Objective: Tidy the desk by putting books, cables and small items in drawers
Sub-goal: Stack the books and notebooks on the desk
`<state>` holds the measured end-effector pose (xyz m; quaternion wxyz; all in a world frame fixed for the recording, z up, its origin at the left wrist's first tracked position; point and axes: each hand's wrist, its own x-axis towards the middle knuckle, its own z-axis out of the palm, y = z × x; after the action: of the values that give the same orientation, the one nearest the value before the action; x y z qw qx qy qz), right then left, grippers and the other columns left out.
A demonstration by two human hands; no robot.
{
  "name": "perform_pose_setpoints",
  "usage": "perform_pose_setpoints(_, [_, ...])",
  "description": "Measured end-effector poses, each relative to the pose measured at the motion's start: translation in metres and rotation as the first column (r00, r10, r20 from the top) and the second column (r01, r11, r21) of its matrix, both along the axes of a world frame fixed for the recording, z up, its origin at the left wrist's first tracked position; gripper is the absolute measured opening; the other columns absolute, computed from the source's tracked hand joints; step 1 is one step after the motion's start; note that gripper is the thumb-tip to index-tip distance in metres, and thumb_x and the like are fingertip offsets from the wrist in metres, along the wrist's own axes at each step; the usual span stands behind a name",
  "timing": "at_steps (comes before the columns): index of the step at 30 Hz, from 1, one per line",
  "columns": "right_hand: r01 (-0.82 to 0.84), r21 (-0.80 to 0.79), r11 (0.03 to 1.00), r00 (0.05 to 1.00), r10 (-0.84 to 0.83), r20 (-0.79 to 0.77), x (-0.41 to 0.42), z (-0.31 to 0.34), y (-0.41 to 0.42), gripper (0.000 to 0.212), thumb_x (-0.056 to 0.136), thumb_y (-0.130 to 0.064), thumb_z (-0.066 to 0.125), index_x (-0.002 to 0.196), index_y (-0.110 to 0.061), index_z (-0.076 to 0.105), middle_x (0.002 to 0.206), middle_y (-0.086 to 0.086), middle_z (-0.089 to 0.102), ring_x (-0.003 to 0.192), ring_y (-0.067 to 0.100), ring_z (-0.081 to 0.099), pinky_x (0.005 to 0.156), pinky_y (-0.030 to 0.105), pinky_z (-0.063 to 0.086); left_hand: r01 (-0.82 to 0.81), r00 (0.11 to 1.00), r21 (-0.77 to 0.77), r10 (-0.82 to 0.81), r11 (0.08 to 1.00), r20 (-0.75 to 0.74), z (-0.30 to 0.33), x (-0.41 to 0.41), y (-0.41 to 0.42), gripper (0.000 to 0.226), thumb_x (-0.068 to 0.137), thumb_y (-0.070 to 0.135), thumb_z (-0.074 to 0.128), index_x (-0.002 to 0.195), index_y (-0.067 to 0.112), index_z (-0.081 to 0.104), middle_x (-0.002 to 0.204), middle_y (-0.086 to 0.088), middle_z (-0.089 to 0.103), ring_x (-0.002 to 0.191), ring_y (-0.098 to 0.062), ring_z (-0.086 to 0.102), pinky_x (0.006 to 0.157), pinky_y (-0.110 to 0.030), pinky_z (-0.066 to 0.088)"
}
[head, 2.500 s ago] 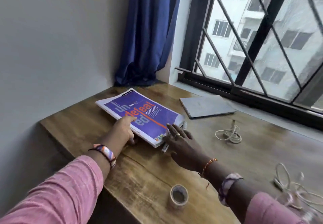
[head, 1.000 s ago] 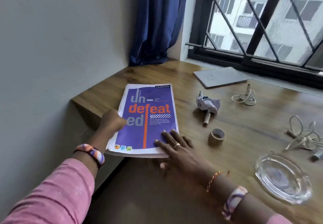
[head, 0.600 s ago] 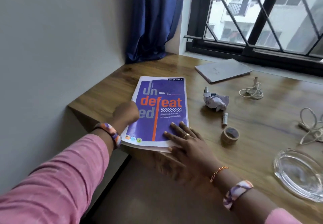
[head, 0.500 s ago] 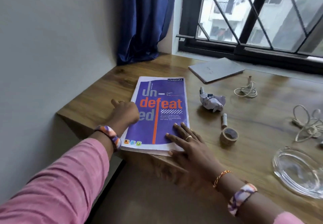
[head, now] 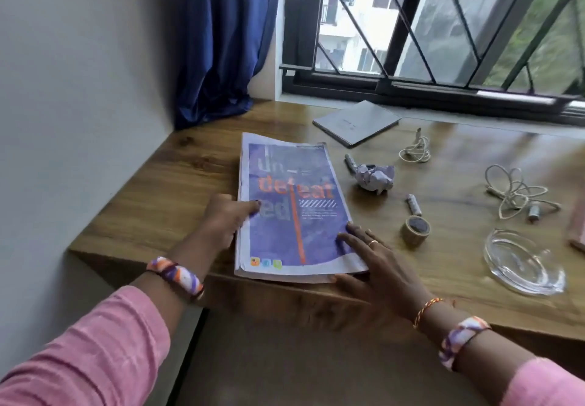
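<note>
A purple notebook [head: 294, 209] with orange lettering tops a thin stack of books at the front edge of the wooden desk [head: 152, 203]. My left hand [head: 223, 223] grips the stack's left edge, thumb on the cover and fingers curled beneath. My right hand [head: 373, 260] holds the near right corner, fingers on the cover and thumb at the front edge. To the right lie a coiled white cable [head: 415, 151], a larger tangled cable [head: 516, 195], a tape roll [head: 416, 231], crumpled paper [head: 375, 177] and a small tube [head: 414, 204].
A closed grey laptop [head: 357, 122] lies near the window sill. A glass ashtray [head: 524, 263] stands at the front right, and a marker [head: 349, 162] lies beside the crumpled paper. The wall runs along the left, with a blue curtain [head: 221, 41] in the corner.
The stack has been turned and slid from the middle of the desk to its front edge. My left thumb now sits on the cover, and my right thumb has come to the front edge.
</note>
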<state>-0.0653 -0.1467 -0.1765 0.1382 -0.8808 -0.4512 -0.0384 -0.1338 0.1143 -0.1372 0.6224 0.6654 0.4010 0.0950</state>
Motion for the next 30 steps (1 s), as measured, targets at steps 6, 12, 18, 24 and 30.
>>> perform_pose_setpoints(6, [-0.048,-0.016,0.999,0.996,0.049,0.068,-0.002,0.002,0.002,0.078,0.085,-0.07,0.029,0.124,-0.009,0.057,0.13,0.021,0.055,0.116,0.034,0.057,0.098,0.044,0.042,0.348,0.912,0.752,-0.017,0.56,-0.409,-0.003,-0.008,-0.012,0.044,0.091,0.037,0.05,0.118,0.003,0.051,0.121,-0.019,0.056,0.114,-0.035,0.048,0.085,-0.039,0.043])
perform_pose_setpoints(12, [-0.03,-0.011,0.999,0.992,0.031,0.12,-0.006,-0.001,0.001,0.074,0.089,-0.066,0.023,0.124,-0.012,0.059,0.128,0.022,0.056,0.114,0.036,0.059,0.093,0.047,0.046,0.494,0.863,0.84,-0.011,0.225,-0.504,-0.012,-0.017,-0.02,0.041,0.095,0.03,0.043,0.127,0.004,0.044,0.136,-0.017,0.041,0.121,-0.031,0.041,0.094,-0.039,0.041])
perform_pose_setpoints(18, [-0.111,0.046,0.993,0.937,0.089,0.338,-0.016,-0.006,-0.003,0.061,0.1,-0.044,0.019,0.103,-0.012,0.071,0.109,0.016,0.069,0.088,0.032,0.07,0.071,0.036,0.058,0.615,0.74,0.789,-0.351,0.007,-0.574,-0.017,-0.026,-0.064,0.041,0.095,0.034,0.041,0.128,0.011,0.047,0.138,-0.008,0.045,0.127,-0.028,0.04,0.103,-0.045,0.035])
perform_pose_setpoints(24, [-0.251,0.01,0.968,0.92,0.235,0.314,-0.033,-0.017,-0.032,0.034,0.095,-0.025,0.032,0.124,-0.016,0.047,0.125,0.018,0.06,0.104,0.034,0.065,0.083,0.042,0.055,0.518,0.752,0.844,-0.394,-0.143,-0.528,-0.016,-0.044,-0.106,0.027,0.073,0.024,0.056,0.09,0.009,0.07,0.091,-0.009,0.071,0.077,-0.028,0.069,0.062,-0.04,0.057])
perform_pose_setpoints(30, [-0.26,0.052,0.964,0.909,0.226,0.35,-0.04,0.006,-0.1,0.035,0.087,-0.02,0.048,0.118,-0.01,0.062,0.117,0.013,0.066,0.096,0.023,0.068,0.08,0.031,0.051,0.563,0.588,0.812,-0.615,-0.155,-0.526,0.021,-0.029,-0.187,0.026,0.091,0.023,0.04,0.113,0.019,0.053,0.112,-0.002,0.058,0.101,-0.026,0.059,0.075,-0.034,0.046])
